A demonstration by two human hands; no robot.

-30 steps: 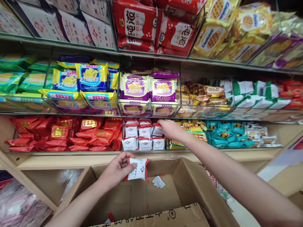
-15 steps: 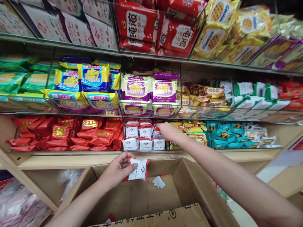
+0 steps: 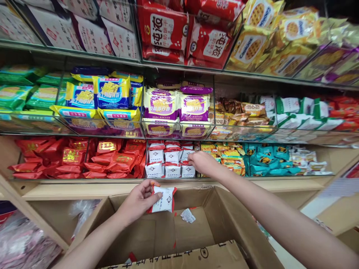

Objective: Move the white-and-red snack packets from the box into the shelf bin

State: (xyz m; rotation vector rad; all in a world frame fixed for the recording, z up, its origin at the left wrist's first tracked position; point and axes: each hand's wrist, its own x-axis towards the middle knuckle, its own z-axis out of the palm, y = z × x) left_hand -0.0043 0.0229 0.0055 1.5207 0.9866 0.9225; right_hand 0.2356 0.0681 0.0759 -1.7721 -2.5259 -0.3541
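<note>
My left hand [image 3: 143, 198] pinches a small white snack packet [image 3: 165, 200] with red edges between thumb and fingers, above an open cardboard box [image 3: 193, 239]. My right hand [image 3: 206, 163] reaches to the lowest shelf. Its fingers are closed at the right-hand column of white-and-red snack packets [image 3: 173, 170], which stand stacked in rows there. The fingertips touch or nearly touch the packets; whether they grip one is hidden. Inside the box lies a crumpled printed scrap [image 3: 187, 215], with small red bits near it.
Red packets [image 3: 112, 160] fill the bins to the left; yellow packets [image 3: 228, 153] and teal packets [image 3: 265, 160] lie to the right. Clear plastic dividers and fronts edge the bins. Soda biscuits [image 3: 195, 106] stand on the shelf above. Plastic-wrapped goods [image 3: 25, 239] sit at lower left.
My right hand has moved down and slightly right along the packet column, uncovering an upper packet. My left hand has stayed nearly still with its snack packet.
</note>
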